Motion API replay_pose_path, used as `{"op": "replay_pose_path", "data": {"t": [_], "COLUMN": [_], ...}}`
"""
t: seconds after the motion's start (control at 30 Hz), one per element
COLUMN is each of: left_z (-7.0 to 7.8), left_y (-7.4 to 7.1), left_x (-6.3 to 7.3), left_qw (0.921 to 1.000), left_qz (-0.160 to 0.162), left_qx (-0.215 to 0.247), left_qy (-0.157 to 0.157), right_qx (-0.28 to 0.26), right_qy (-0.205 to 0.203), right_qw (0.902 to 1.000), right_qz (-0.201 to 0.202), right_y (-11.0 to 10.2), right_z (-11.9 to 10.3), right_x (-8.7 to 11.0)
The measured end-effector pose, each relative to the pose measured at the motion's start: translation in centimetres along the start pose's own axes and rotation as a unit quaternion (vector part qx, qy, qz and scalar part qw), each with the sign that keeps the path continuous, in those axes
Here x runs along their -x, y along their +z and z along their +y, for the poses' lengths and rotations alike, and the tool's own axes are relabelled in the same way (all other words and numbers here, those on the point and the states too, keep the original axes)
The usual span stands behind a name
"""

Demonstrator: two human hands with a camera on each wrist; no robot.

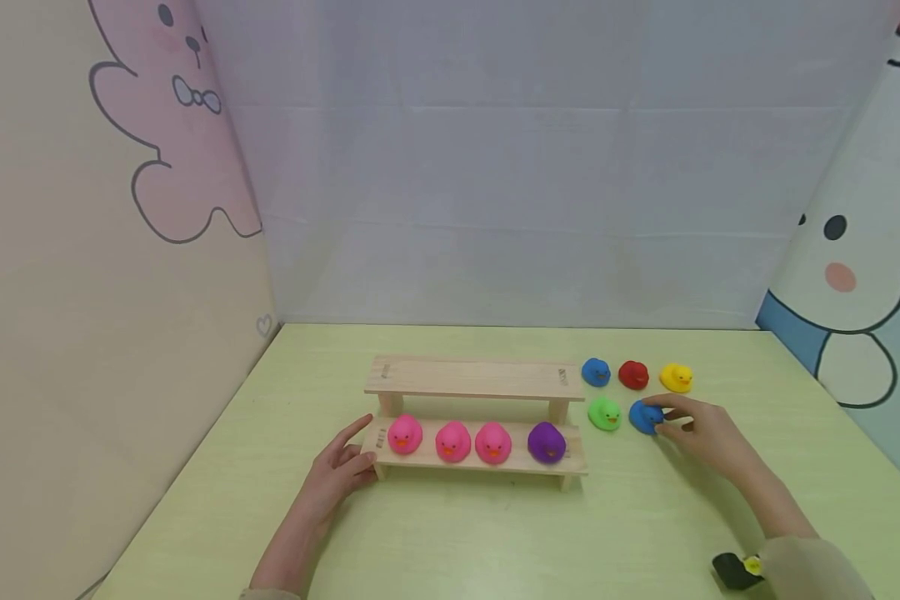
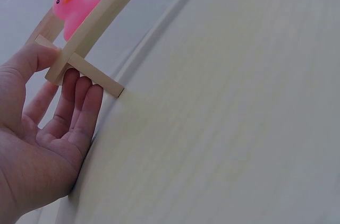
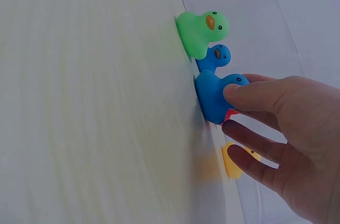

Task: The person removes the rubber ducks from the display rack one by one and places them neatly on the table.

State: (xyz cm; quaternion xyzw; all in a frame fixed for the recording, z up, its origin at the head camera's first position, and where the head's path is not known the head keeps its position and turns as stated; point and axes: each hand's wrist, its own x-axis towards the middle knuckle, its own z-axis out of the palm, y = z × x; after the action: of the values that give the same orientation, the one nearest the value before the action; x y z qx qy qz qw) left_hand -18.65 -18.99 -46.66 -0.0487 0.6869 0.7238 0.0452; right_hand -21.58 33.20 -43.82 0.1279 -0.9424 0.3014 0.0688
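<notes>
At the left end of a two-step wooden rack (image 1: pixel 474 379), my left hand (image 1: pixel 335 472) grips the lower step. The left wrist view shows the thumb (image 2: pixel 37 59) on the upper side and curled fingers beneath, by the short leg. Three pink rubber ducks (image 1: pixel 453 442) and one purple duck (image 1: pixel 547 442) stand in a row on that lower step. To the right of the rack, my right hand (image 1: pixel 708 433) pinches a blue rubber duck (image 3: pixel 212 96) between thumb and forefinger, low at the tabletop. The other fingers are spread apart from it.
Beside the held duck sits a green duck (image 1: pixel 605 414). Behind them are another blue duck (image 1: pixel 596 372), a red duck (image 1: pixel 633 375) and a yellow duck (image 1: pixel 677 377). A small black item with a yellow part (image 1: pixel 737 571) lies near the right sleeve (image 1: pixel 813 567).
</notes>
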Motion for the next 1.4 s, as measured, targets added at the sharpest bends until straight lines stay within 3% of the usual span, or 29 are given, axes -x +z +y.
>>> {"op": "replay_pose_path", "data": {"t": [1.0,1.4], "left_z": [0.0,0.0], "left_y": [-0.1,0.0], "left_x": [-0.1,-0.1], "left_qw": [1.0,1.0], "left_qz": [-0.002,0.0], "left_qx": [-0.002,-0.006], "left_qy": [0.001,-0.002], "right_qx": [0.015,0.028], "right_qy": [0.01,-0.039], "right_qw": [0.9996,0.9988], "right_qz": [-0.021,0.0], "right_y": [-0.3,-1.6], "right_z": [-0.1,-2.6], "right_x": [-0.2,-0.2]}}
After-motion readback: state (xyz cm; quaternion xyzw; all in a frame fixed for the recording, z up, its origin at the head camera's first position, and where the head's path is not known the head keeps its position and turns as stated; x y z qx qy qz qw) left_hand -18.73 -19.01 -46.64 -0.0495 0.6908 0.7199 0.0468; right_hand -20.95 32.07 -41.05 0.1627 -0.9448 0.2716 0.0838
